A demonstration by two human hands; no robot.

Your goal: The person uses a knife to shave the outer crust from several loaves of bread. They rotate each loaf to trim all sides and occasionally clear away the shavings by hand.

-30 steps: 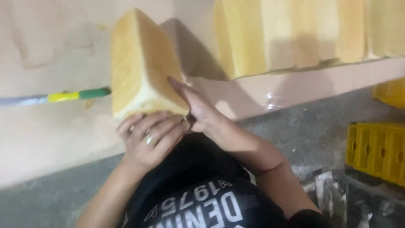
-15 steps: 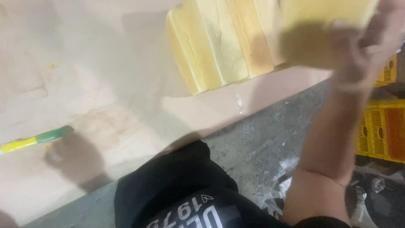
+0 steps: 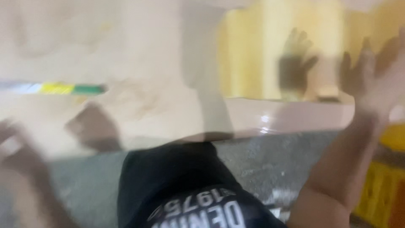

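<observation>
The head view was heavily smeared by motion, so only broad shapes could be read. The right hand point(image 3: 375, 80) was raised at the right edge of the picture with its fingers spread apart and nothing in its grasp; the forearm ran down from it toward the lower right corner. It hung just in front of the row of yellow loaves point(image 3: 270, 55), which stood side by side on the pale bench point(image 3: 160, 105) at the upper right. Whether the fingertips touched the loaves could not be told through the blur. A dark shadow of spread fingers fell on the face of the loaves, a little to the left of the hand itself.

The left hand point(image 3: 19, 156) showed only as a blurred mass at the lower left edge, near the front rim of the bench; whether it was released or clenched could not be told, and nothing could be seen in it. A second shadow lay on the bench surface just beside it.

Further back on the bench, at the left, lay a long thin tool point(image 3: 55, 88) with a yellow and green handle, well apart from both hands. Below the bench the grey floor point(image 3: 261, 164) showed, the person's dark shirt filled the bottom middle, and a yellow crate point(image 3: 379, 198) stood at the lower right.
</observation>
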